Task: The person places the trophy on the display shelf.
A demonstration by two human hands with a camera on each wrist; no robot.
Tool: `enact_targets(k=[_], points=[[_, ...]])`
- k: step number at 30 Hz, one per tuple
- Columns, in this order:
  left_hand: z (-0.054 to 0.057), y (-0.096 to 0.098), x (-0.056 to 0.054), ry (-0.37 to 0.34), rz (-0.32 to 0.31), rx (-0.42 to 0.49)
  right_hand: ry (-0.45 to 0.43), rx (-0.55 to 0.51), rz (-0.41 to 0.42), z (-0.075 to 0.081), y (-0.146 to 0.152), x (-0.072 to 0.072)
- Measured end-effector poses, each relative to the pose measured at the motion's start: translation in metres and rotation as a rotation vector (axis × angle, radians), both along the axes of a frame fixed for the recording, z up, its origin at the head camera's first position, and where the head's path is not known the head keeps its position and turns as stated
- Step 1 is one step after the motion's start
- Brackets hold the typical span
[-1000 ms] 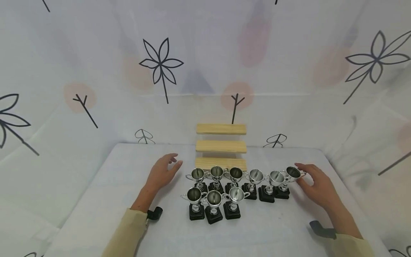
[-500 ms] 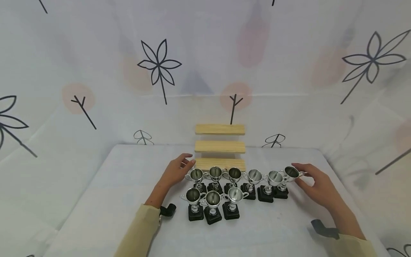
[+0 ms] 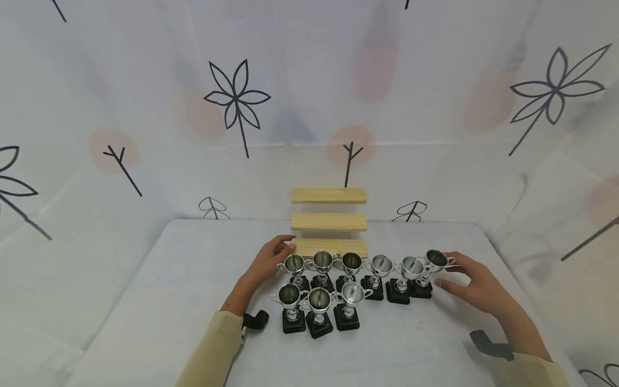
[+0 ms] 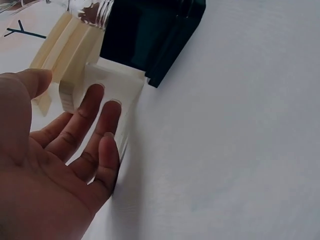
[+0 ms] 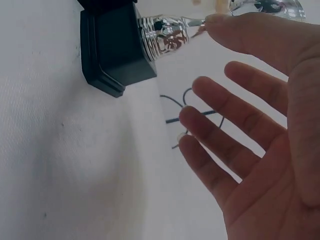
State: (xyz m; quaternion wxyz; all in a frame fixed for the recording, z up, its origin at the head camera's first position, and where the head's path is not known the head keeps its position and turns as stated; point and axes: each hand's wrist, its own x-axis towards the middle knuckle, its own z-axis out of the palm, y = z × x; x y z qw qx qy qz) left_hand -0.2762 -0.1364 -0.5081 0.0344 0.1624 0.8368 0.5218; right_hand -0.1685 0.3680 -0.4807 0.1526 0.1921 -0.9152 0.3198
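Observation:
My left hand is at the left end of a small three-tier wooden shelf. In the left wrist view its fairly straight fingers reach the shelf's white side panel, thumb apart from them. My right hand is beside the rightmost silver trophy cup, holding nothing. Its fingers are spread in the right wrist view, and the thumb overlaps the trophy's stem there. This trophy stands upright on its black base.
Several more two-handled trophies stand in a row before the shelf, including one at the left end. Three others, one being a middle trophy, form a front row. White cloth covers the table, and a patterned sheet hangs behind.
My left hand has moved right, from beside the shelf to its left end. My right thumb has swung lower, and the hand has spread wider beside the rightmost trophy. The trophies stay in place.

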Motion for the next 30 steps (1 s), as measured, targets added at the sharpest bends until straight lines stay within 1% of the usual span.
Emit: enact_targets(k=[3, 7, 10, 14, 17, 23, 30], points=[[-0.004, 0.002, -0.002, 0.015, -0.006, 0.037, 0.013, -0.012, 0.018, -0.001, -0.002, -0.001], [-0.008, 0.004, -0.003, 0.033, -0.004, 0.071, 0.037, -0.056, 0.046, -0.001, -0.006, -0.003], [-0.01, 0.004, -0.003, 0.03, 0.0, 0.093, 0.046, -0.084, 0.051, -0.001, -0.01, -0.002], [-0.011, 0.003, -0.002, 0.019, -0.002, 0.12, 0.049, -0.091, 0.025, -0.003, -0.011, -0.003], [-0.012, 0.003, -0.001, 0.022, -0.017, 0.146, 0.052, -0.099, 0.006, -0.005, -0.013, -0.004], [-0.016, 0.002, -0.002, 0.042, -0.049, 0.194, 0.029, -0.16, -0.015, -0.011, -0.016, -0.006], [-0.018, -0.001, -0.003, 0.036, -0.059, 0.175, -0.017, -0.184, -0.051, -0.017, -0.017, -0.007]])
